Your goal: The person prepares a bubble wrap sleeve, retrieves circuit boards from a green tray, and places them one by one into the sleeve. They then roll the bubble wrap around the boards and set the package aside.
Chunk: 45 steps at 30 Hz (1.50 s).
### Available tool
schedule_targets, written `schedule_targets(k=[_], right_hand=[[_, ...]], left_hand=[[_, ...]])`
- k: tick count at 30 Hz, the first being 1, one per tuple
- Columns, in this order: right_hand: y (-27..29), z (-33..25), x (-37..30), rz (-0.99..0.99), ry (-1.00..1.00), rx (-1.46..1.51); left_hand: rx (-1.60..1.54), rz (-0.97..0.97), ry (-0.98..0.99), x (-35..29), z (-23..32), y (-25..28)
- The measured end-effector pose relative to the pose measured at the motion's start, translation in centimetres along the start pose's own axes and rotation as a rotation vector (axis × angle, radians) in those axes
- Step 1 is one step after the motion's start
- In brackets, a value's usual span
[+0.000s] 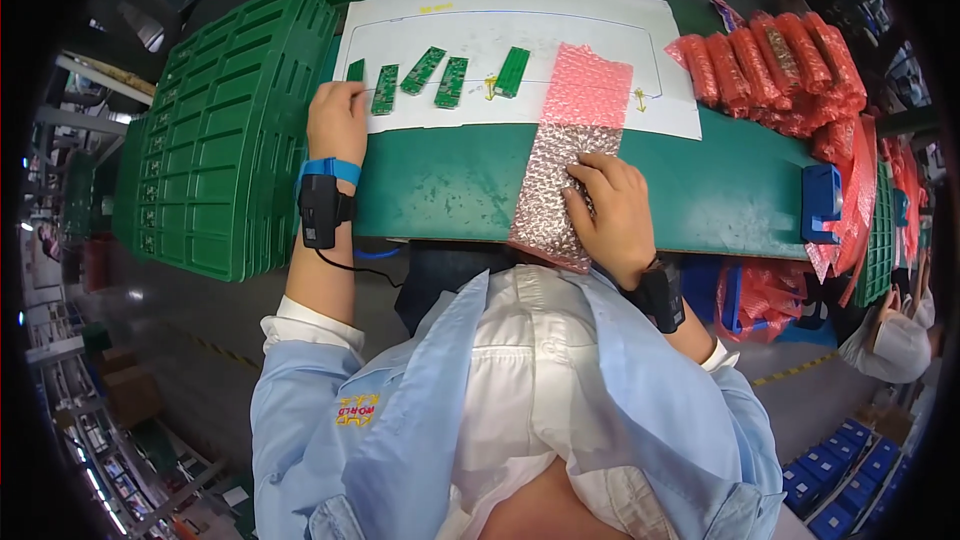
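If only loosely pressed by the half-open right hand [615, 212], the overhanging pink plastic bubble-wrap strip [568, 135] could be dropped; the curled left hand [338, 122]'s hold cannot be told.

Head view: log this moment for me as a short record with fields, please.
Left hand: at a partly hidden green board; grip unclear
Right hand: on the bubble wrap, pink above, silvery below
Other boards: four, lying on the white sheet
Surface: green table
Right side: red wrapped packages, piled
Left side: green crates
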State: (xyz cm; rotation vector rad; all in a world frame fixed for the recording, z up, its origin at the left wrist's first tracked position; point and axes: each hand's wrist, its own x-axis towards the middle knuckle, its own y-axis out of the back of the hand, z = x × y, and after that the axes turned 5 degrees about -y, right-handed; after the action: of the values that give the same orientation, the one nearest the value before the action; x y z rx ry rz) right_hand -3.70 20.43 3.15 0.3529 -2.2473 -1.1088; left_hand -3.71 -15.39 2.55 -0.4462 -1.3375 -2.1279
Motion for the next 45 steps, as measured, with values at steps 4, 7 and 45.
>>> schedule_targets(k=[4, 7, 45], right_hand=[[-0.3, -0.2, 0.5, -0.011, 0.001, -0.004], [-0.3, -0.1, 0.7, -0.005, -0.012, -0.014], [-0.8, 0.5, -0.1, 0.108, -0.012, 0.038]], left_hand=[[0.023, -0.171, 0.000, -0.7, -0.9, 0.4], [0.134, 0.045, -0.224, -0.8, 0.8, 0.1], [-1.376, -0.287, -0.779, 7.5, 25.0, 5.5]])
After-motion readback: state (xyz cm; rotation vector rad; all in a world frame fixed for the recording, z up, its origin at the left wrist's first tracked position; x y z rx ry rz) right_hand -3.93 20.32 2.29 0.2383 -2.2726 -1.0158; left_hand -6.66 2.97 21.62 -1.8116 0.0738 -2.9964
